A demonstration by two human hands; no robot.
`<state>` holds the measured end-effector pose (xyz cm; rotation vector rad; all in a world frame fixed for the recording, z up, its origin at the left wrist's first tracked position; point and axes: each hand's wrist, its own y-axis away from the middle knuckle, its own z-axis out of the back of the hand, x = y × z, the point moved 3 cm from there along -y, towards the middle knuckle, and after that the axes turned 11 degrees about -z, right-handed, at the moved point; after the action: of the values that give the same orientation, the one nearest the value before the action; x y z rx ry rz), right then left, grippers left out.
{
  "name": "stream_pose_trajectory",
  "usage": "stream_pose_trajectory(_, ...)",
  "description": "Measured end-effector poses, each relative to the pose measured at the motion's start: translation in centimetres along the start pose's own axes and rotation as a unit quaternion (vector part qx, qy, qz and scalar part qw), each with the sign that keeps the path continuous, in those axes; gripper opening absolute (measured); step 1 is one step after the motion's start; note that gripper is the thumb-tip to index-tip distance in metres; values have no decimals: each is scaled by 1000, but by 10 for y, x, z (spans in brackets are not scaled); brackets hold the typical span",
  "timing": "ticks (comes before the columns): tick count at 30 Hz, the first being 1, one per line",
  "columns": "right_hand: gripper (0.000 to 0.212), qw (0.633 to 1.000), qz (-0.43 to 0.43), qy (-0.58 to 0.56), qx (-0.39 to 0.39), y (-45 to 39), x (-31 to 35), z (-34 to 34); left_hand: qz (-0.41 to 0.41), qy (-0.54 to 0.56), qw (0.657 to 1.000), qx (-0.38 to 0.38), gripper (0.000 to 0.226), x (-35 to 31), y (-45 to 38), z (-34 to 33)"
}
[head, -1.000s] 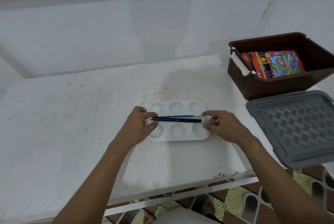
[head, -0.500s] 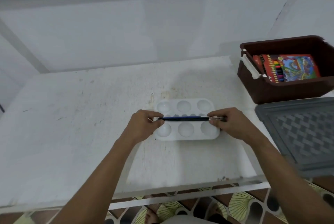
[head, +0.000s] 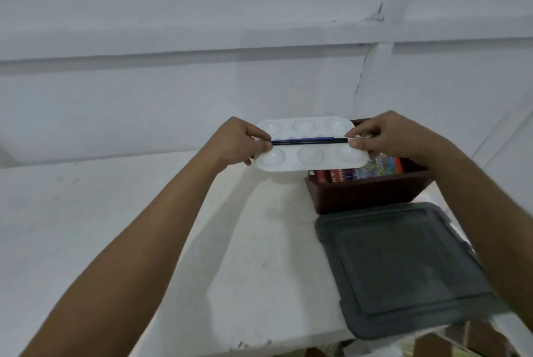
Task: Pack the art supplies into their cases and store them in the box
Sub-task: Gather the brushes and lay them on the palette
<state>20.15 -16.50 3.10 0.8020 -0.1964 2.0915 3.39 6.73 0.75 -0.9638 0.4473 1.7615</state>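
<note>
White plastic palette (head: 310, 152) is held up off the desk (head: 259, 255), long axis left to right, wells facing me. Two paintbrushes (head: 308, 141) lie along that axis across its middle, metal ferrules toward the right. My left hand (head: 240, 144) grips the left end, thumb pinning the brushes; my right hand (head: 383, 136) grips the right end likewise. Half a second ago the palette rested flat on the desk; now it overlaps the brown box (head: 366, 192), beside the grey lid (head: 403, 264).
</note>
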Motion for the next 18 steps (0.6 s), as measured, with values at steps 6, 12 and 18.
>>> stream_pose_trajectory(6,26,999,-44,27,16,-37,-85,42,-3,-44,998,34,21,-42,-54,-85)
stream_pose_trajectory(12,24,989,-37,141,21,-64,-125,44,22,-128,987,93,23,-54,-79,-132)
stream_pose_trajectory(18,24,969,-38,236,69,-73,-136,32,35,-218,959,176,21,-54,-84,-158)
